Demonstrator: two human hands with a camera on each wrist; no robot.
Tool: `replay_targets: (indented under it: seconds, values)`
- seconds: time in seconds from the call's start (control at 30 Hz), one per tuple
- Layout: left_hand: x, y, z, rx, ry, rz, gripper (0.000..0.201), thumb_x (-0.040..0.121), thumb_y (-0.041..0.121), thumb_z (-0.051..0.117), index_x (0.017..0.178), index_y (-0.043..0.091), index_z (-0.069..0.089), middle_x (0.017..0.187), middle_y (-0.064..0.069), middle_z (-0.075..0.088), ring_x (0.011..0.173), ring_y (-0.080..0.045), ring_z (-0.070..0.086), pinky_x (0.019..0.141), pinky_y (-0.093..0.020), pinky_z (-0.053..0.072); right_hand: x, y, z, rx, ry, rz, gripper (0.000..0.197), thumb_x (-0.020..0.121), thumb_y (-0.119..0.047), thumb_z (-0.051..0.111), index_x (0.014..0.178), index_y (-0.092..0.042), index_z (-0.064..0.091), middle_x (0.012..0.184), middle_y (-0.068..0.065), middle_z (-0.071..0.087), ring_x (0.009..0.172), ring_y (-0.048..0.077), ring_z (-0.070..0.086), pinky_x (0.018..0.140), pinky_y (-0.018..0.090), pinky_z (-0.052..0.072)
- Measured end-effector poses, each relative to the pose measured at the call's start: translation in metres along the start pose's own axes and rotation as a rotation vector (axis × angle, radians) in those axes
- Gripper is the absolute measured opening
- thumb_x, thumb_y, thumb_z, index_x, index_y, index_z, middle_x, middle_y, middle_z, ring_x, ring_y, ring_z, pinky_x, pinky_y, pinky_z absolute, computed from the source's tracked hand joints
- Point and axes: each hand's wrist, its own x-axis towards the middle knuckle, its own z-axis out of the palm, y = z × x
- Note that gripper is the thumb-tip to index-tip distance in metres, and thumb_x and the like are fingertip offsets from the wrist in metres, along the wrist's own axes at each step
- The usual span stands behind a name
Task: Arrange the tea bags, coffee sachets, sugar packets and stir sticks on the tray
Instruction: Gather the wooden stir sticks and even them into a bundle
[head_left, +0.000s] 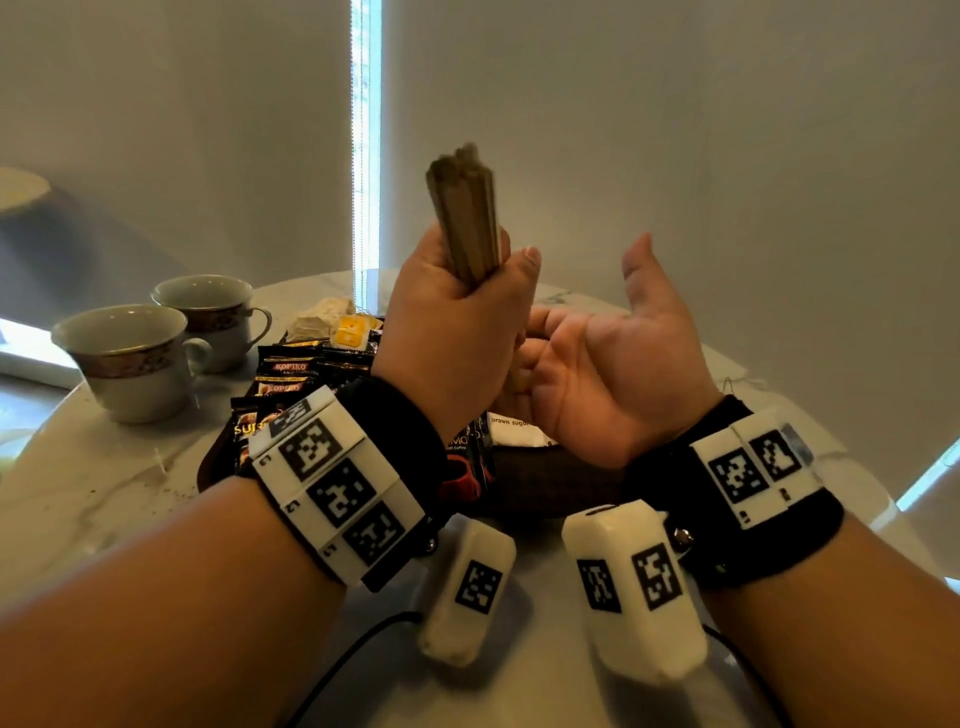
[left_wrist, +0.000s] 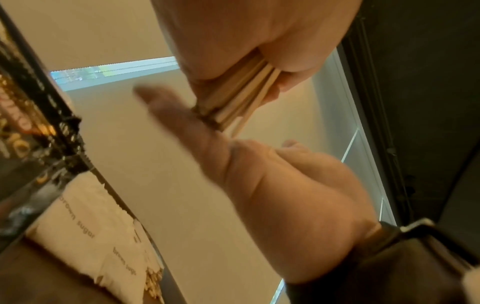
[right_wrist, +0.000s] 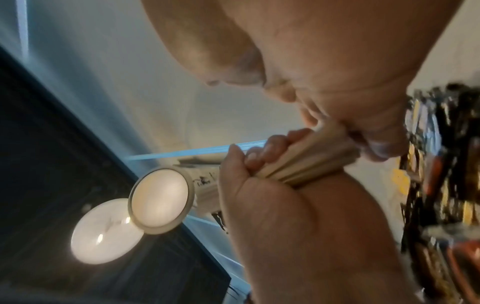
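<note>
The left hand was fisted around a bundle of thin pale wooden stir sticks, held upright above the dark brown tray. The right hand lay palm up, thumb raised, its loosely curled fingers touching the bundle's lower ends. Black coffee sachets, tan tea bags and white brown-sugar packets lay on the tray; two gold-banded white cups stood on the marble table left of it

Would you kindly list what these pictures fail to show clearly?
- Tray, head view: mostly hidden behind both wrists.
- Stir sticks: their number is unreadable; the left hand wraps them and the top is blurred.
- Coffee sachets, right wrist view: print smeared by blur.
- Right hand: fingertips hidden behind the left hand.
</note>
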Motion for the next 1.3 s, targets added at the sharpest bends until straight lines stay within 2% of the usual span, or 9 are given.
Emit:
replay_targets:
  seconds: [0.13,0.27,0.47,0.67,0.8,0.87,0.93,1.03,1.3]
  values:
    - [0.006,0.009,-0.012,0.497,-0.314,-0.03,0.014,0.095,0.024,0.065,0.09,0.032,0.055,0.071,0.004,0.058,0.053,-0.006,0.055,0.046,-0.021,0.05,-0.005,-0.019,0.001,-0.586,0.33,-0.327,0.098,0.083,-0.084,0.006,0.146,-0.017,0.039,0.153,0.021,0.04,0.143,0.038,0.036,0.117,0.055,0.026]
    - [0.003,0.019,-0.013,0.846,-0.498,-0.048,0.015,0.096,0.021,0.062,0.091,0.033,0.055,0.076,0.007,0.057,0.063,-0.005,0.055,0.051,-0.015,0.036,-0.014,-0.034,-0.004,-0.816,0.292,-0.624,0.133,0.046,-0.103,0.022,0.153,-0.025,0.026,0.164,0.003,0.022,0.153,0.023,0.016,0.123,0.052,0.013]
    - [-0.006,0.023,-0.001,0.996,-0.606,-0.061,0.019,0.097,0.018,0.06,0.094,0.031,0.047,0.078,0.01,0.05,0.067,-0.006,0.048,0.058,-0.015,0.032,0.002,-0.006,-0.002,-1.028,0.21,-0.571,0.14,0.037,-0.109,0.021,0.152,-0.028,0.026,0.158,-0.006,0.029,0.135,0.005,0.029,0.106,0.03,0.028]
    - [-0.005,0.025,-0.003,0.994,-0.578,-0.054,0.025,0.096,0.017,0.06,0.086,0.034,0.045,0.077,0.01,0.051,0.066,-0.005,0.049,0.057,-0.016,0.032,-0.007,-0.019,-0.006,-0.855,0.243,-0.629,0.128,0.044,-0.104,0.021,0.148,-0.03,0.031,0.163,-0.001,0.026,0.152,0.016,0.018,0.123,0.053,0.011]
    - [-0.004,0.023,-0.001,1.03,-0.61,0.002,0.019,0.095,0.018,0.058,0.085,0.032,0.05,0.078,0.013,0.049,0.067,-0.005,0.047,0.062,-0.016,0.034,-0.009,-0.006,0.005,-1.075,0.235,-0.49,0.11,0.058,-0.1,0.036,0.141,-0.029,0.038,0.143,-0.002,0.051,0.131,0.015,0.05,0.106,0.045,0.046]
    - [-0.003,0.02,-0.001,1.099,-0.611,-0.011,0.007,0.098,0.022,0.055,0.102,0.024,0.06,0.082,0.013,0.044,0.078,-0.008,0.047,0.075,-0.019,0.036,-0.011,-0.005,0.006,-1.188,0.232,-0.454,0.069,0.087,-0.071,0.051,0.136,-0.023,0.044,0.12,-0.006,0.065,0.103,0.008,0.066,0.085,0.035,0.059]
    - [-0.005,0.018,0.0,1.101,-0.545,-0.035,0.004,0.097,0.024,0.056,0.095,0.022,0.058,0.074,0.01,0.041,0.072,-0.012,0.046,0.069,-0.021,0.038,-0.012,-0.008,0.004,-1.158,0.234,-0.468,0.032,0.1,-0.035,0.056,0.128,-0.022,0.049,0.099,-0.006,0.072,0.087,0.013,0.071,0.076,0.034,0.06]
    - [-0.007,0.018,-0.002,1.039,-0.455,0.009,0.03,0.092,0.025,0.063,0.071,0.029,0.041,0.066,0.009,0.044,0.055,-0.007,0.041,0.05,-0.018,0.033,-0.012,-0.011,0.002,-1.137,0.199,-0.502,0.025,0.1,-0.022,0.058,0.124,-0.026,0.052,0.101,-0.004,0.075,0.091,0.014,0.072,0.081,0.039,0.061]
    - [-0.005,0.022,0.0,0.975,-0.588,-0.032,0.021,0.087,0.028,0.071,0.09,0.03,0.05,0.078,0.007,0.054,0.068,-0.008,0.053,0.06,-0.02,0.038,-0.014,-0.012,0.005,-1.111,0.198,-0.53,0.019,0.1,-0.017,0.057,0.116,-0.027,0.056,0.106,0.0,0.074,0.088,0.018,0.073,0.073,0.031,0.061]
